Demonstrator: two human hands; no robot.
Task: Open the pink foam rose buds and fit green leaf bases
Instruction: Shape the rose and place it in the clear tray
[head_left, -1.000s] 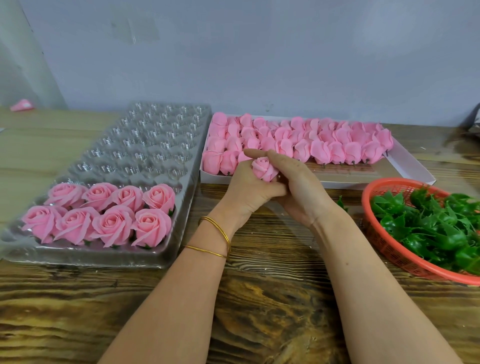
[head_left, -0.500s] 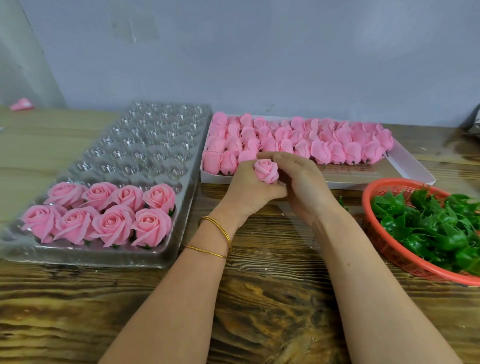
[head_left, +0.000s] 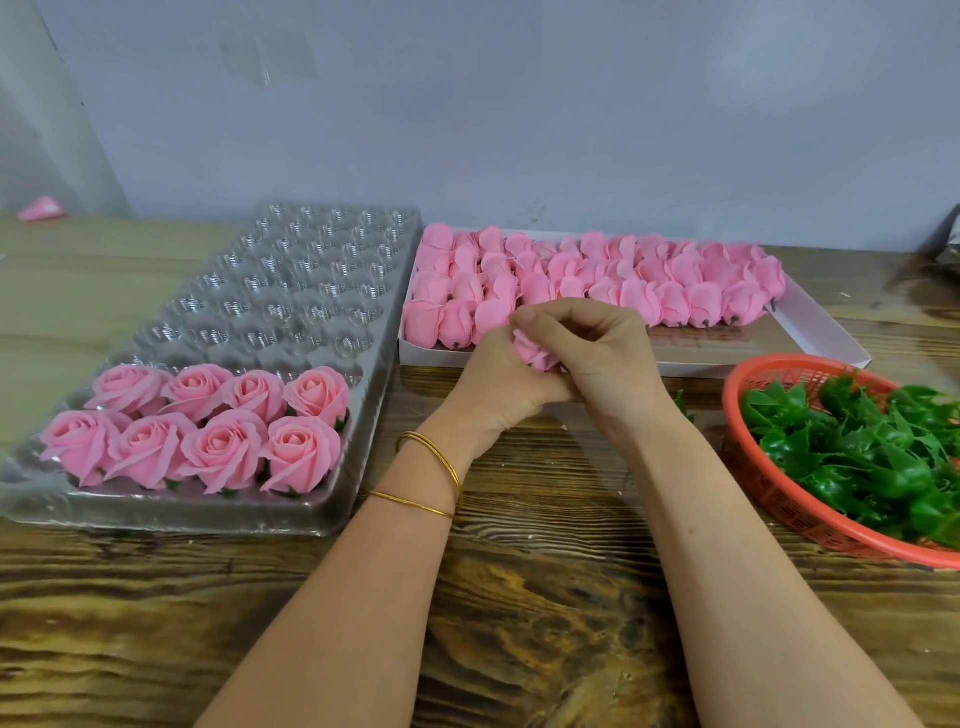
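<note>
Centre of frame: I see the left hand (head_left: 496, 387) gripping a pink foam rose bud (head_left: 534, 352) from below, fingers curled round it, while the right hand (head_left: 602, 364) pinches its upper petals. Just behind the hands: a white box (head_left: 810, 338) of closed buds (head_left: 675, 299). Left: a clear blister tray (head_left: 291, 291) with eight opened roses (head_left: 208, 431) in its two nearest rows. Right edge: an orange basket (head_left: 779, 501) of green leaf bases (head_left: 862, 441). All rest on the wooden desk (head_left: 540, 597).
</note>
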